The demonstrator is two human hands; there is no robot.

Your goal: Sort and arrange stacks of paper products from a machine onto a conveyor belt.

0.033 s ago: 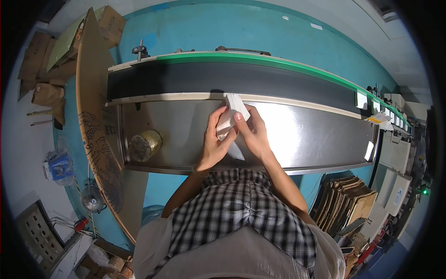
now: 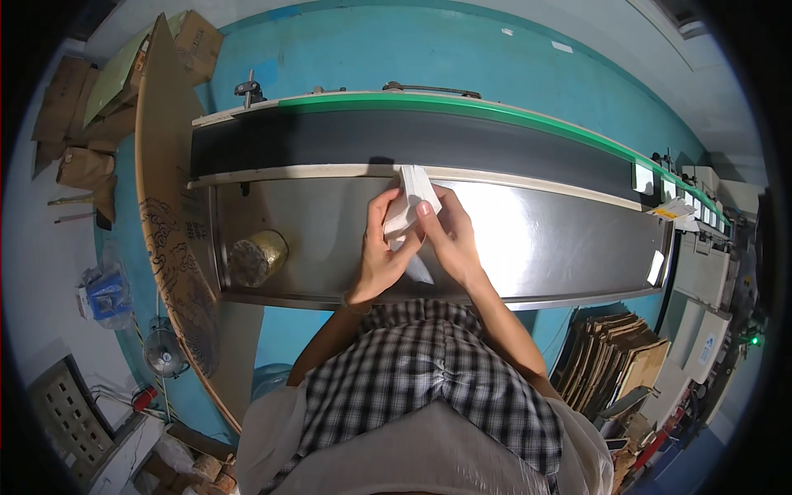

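Both hands hold a narrow white block (image 2: 420, 183) over the near edge of the dark conveyor belt. Fine lines along it look like layered paper or card, but I cannot make out its exact kind. My left hand (image 2: 382, 256) grips its left side and lower end with curled fingers. On the other side my right hand (image 2: 455, 239) presses its thumb on the block's face, the other fingers mostly hidden behind. Below the hands, a pale whitish patch (image 2: 420, 269) shows over the steel tray (image 2: 322, 239); whether it is a reflection is unclear.
The dark conveyor belt (image 2: 330, 140) with a green rail (image 2: 462, 101) runs behind the tray. A gold-coloured round container (image 2: 258, 257) stands at the tray's left. A tall cardboard sheet (image 2: 169, 124) borders the left side. Flattened cartons (image 2: 606, 355) are stacked at lower right.
The white block has tilted very slightly between my hands. Both hands stay in nearly the same place.
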